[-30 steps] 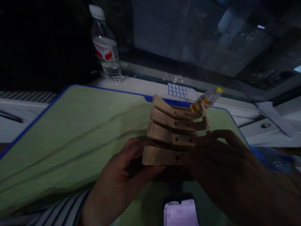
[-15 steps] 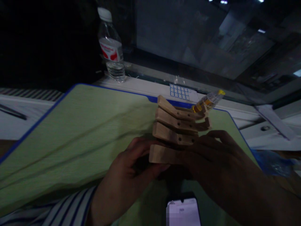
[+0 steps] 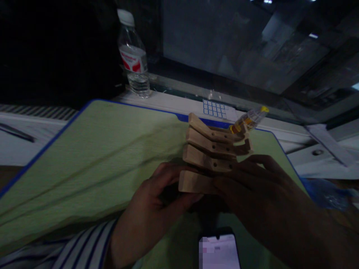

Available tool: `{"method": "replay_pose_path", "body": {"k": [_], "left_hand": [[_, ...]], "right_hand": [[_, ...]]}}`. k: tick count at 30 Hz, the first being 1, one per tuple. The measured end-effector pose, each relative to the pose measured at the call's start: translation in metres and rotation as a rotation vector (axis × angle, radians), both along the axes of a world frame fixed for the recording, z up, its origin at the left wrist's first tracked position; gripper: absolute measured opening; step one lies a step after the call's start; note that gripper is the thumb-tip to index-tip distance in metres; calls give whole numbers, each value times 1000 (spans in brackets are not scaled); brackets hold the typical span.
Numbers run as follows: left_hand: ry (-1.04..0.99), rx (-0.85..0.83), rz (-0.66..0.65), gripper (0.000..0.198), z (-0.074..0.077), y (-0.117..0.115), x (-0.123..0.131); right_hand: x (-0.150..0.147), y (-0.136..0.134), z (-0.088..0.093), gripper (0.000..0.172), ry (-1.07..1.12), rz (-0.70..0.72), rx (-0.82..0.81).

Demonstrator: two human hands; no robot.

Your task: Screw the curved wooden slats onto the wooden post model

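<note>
Several bent wooden pieces with small drilled holes stand side by side in a row above the green tabletop. The one closest to me, a wooden piece, is between the thumb and fingers of my left hand, which is closed around its left end. My right hand lies in shadow over the right end of that same piece, fingers bent and pressed together on it. Its fingertips and any small part under them are hidden. A curved wooden end sticks out beyond my right knuckles.
A phone lies on the green table near me. On the sill behind are a water bottle and a sheet with a blue grid. A clear bottle with yellow ends leans behind the wooden pieces.
Almost nothing differs. The view has shifted very slightly, and both hands keep their places on the nearest wooden piece.
</note>
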State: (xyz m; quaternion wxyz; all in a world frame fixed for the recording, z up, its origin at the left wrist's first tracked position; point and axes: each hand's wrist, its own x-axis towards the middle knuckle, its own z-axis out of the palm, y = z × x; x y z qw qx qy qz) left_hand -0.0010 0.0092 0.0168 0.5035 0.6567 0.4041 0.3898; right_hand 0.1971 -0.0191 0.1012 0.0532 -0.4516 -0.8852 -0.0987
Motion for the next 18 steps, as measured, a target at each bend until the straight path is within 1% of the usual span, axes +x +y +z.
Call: {"method": "replay_pose_path", "body": {"k": [3,6,8,9,11,13,14,15,17,18], "left_hand": [[2,-13,3,26,0,0,0],[5,-23,2,26,1,0,0],[0,-30,2,28,2,0,0],[-9,-31,6,29,2,1,0],[-23,-31,21,32,1,1,0],[-23,-23,31,33,-1,3,0],[-17,-16,31,33,-4,4,0],[-19,1,40,34,-6,5,0],[-21,43,72,36,-12,8,1],[-44,88,108,38,-14,10,1]], "right_hand": [[0,0,5,16,28,-1,10],[4,-7,16,19,80,-13,52],[14,-18,24,18,117,-46,41],[22,-26,26,18,168,-81,71],[43,-45,26,26,160,-146,98],[67,-66,19,30,93,-327,139],[78,-75,12,31,58,-357,171],[88,-84,5,31,35,-434,162],[100,-97,-11,29,63,-418,201],[103,-101,-20,28,89,-460,196]]}}
